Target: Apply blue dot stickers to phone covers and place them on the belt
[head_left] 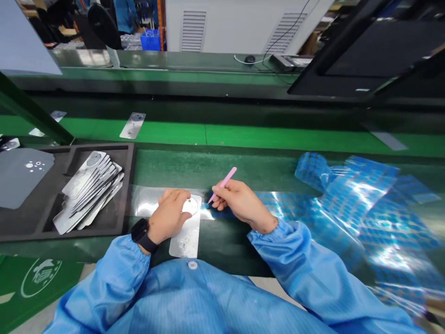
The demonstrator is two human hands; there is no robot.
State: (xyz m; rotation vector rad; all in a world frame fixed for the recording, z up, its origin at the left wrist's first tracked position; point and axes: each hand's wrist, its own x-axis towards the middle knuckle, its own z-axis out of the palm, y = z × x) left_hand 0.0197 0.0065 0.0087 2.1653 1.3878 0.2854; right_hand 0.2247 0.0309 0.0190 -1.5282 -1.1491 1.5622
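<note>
My right hand (239, 202) grips a pair of pink tweezers (227, 177), their tip pointing down and left at a strip of clear film with blue pieces (208, 211). Closed over the left edge of a silvery phone back panel (186, 236) is my left hand (170, 215), thumb and fingers around its camera ring end. The panel lies flat on the green bench, partly over the film strip. A small gap separates the tweezers' tip from the panel's right edge. The undersides of my left fingers are hidden.
On the left, a dark foam tray (129, 185) bears a fanned stack of similar panels (92, 192) and grey sheets (21, 181). Crumpled blue-dotted films (361, 199) spread across the right. A single panel (133, 125) lies on the green belt (174, 132) behind.
</note>
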